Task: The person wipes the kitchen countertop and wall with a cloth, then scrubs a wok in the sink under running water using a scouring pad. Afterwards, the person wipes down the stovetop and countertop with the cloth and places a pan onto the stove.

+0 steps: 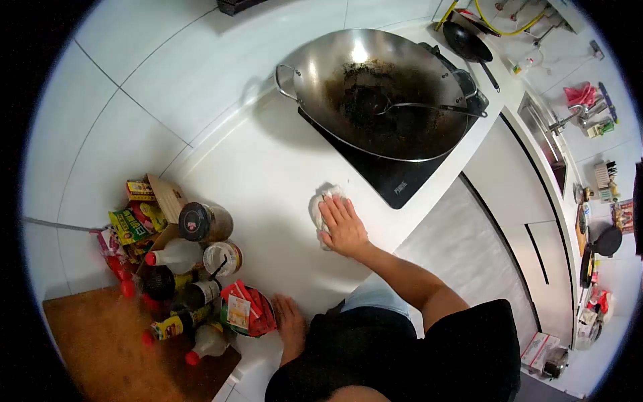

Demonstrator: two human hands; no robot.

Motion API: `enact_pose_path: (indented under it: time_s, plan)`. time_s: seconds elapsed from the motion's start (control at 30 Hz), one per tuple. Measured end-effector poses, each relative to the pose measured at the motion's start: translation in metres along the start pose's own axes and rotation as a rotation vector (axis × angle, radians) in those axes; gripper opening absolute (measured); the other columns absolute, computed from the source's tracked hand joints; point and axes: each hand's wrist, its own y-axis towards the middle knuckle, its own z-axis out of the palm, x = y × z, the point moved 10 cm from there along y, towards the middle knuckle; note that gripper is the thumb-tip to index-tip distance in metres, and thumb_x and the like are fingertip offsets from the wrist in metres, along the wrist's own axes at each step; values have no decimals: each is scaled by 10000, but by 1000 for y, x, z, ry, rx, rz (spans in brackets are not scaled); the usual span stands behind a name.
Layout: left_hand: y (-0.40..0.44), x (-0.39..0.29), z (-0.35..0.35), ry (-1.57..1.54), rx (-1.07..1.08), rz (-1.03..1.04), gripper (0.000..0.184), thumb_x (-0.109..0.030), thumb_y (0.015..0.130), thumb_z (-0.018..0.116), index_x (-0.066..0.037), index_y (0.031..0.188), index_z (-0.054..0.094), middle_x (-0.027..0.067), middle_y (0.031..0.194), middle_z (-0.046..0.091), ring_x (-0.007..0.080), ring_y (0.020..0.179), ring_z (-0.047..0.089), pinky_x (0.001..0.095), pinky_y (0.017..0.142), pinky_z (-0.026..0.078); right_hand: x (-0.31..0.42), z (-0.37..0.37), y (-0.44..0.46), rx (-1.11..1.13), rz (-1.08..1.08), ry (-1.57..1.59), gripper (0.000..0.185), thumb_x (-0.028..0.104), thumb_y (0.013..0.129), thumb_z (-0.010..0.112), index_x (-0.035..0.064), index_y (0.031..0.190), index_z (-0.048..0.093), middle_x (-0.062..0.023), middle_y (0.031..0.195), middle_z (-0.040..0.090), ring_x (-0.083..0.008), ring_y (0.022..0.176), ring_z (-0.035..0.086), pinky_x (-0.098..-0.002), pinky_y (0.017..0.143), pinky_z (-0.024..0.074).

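My right hand (345,226) presses down on a white cloth (322,201) on the white countertop (268,167). Its fingers are stretched over the cloth, which shows at the fingertips and along the thumb side. Down at the counter's near edge, my left hand (290,324) rests with its fingers extended and nothing in it. Right beside those fingers is a bowl (265,329) filled with red packets (249,309); I cannot tell whether they touch.
A large wok (382,144) with a ladle (429,106) in it sits on a black induction cooker (395,184). Jars, bottles and a cardboard box (167,194) crowd the left, near a brown board (100,335). A sink (541,127) and a small frying pan (467,43) are at the right.
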Motion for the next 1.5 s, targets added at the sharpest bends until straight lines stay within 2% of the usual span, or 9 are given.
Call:
enact_pose_path:
  time_s: [0.33, 0.47, 0.53, 0.73, 0.83, 1.0, 1.33, 1.4, 1.5]
  plan:
    - [6, -17, -23, -238, 215, -63, 718, -111, 691, 681, 152, 1248, 311, 355, 1354, 254, 487, 1248, 299, 491, 1065, 238, 0, 17, 89, -239, -124, -58, 474, 151, 807, 513, -3, 1250, 443, -160, 1344, 413, -334, 1278, 337, -411, 1089, 221]
    - [-3, -9, 8, -124, 152, -84, 873, -148, 595, 778, 137, 1267, 298, 335, 1376, 232, 470, 1275, 263, 471, 1080, 217, -49, 3, 83, 116, -25, -28, 461, 135, 819, 505, 19, 1261, 449, -133, 1345, 427, -290, 1284, 351, -383, 1092, 238]
    - [7, -15, -12, -185, 233, -146, 933, -158, 558, 808, 130, 1278, 288, 325, 1386, 223, 456, 1288, 250, 459, 1086, 211, -76, -8, 64, -255, -175, 97, 460, 117, 841, 489, 69, 1295, 435, -116, 1352, 429, -261, 1291, 351, -366, 1092, 256]
    - [3, -11, -1, -165, 280, -148, 1013, -171, 516, 837, 132, 1295, 264, 317, 1402, 202, 435, 1304, 236, 462, 1089, 208, -87, 3, 17, -34, -271, 298, 394, 162, 869, 454, 87, 1253, 495, -90, 1364, 425, -277, 1302, 336, -400, 1109, 240]
    - [3, -11, 6, -133, 321, -176, 1031, -178, 505, 842, 134, 1297, 260, 316, 1408, 193, 433, 1305, 236, 465, 1088, 206, -32, -9, -37, -104, -369, 254, 389, 143, 795, 529, 51, 1171, 571, -86, 1339, 456, -275, 1268, 391, -400, 1114, 211]
    - [4, -10, 8, -115, 292, -151, 1072, -211, 477, 854, 135, 1299, 259, 322, 1405, 196, 435, 1301, 241, 458, 1086, 212, 103, 19, -111, 90, -507, 187, 491, 293, 915, 424, 155, 1379, 339, -102, 1454, 274, -253, 1364, 201, -448, 1119, 120]
    - [4, -15, -9, -158, 299, -135, 1089, -225, 492, 853, 142, 1307, 232, 346, 1397, 185, 442, 1305, 227, 449, 1094, 189, -90, -26, -109, -177, 187, 57, 534, 263, 878, 464, 69, 1362, 351, -129, 1434, 301, -315, 1343, 242, -483, 1093, 188]
    - [5, -13, -7, -164, 317, -139, 1078, -234, 513, 846, 141, 1311, 225, 348, 1393, 193, 442, 1302, 233, 449, 1089, 201, -76, -21, -101, -110, 351, 53, 597, 352, 883, 478, 69, 1383, 314, -164, 1453, 246, -327, 1360, 187, -487, 1103, 144]
    - [18, -14, -23, -316, 339, -187, 1031, -251, 593, 809, 121, 1336, 199, 326, 1379, 256, 420, 1300, 259, 449, 1083, 220, -12, -8, -84, 10, 137, 105, 701, 504, 910, 331, 35, 1415, 208, -189, 1480, 144, -351, 1371, 115, -481, 1110, 89]
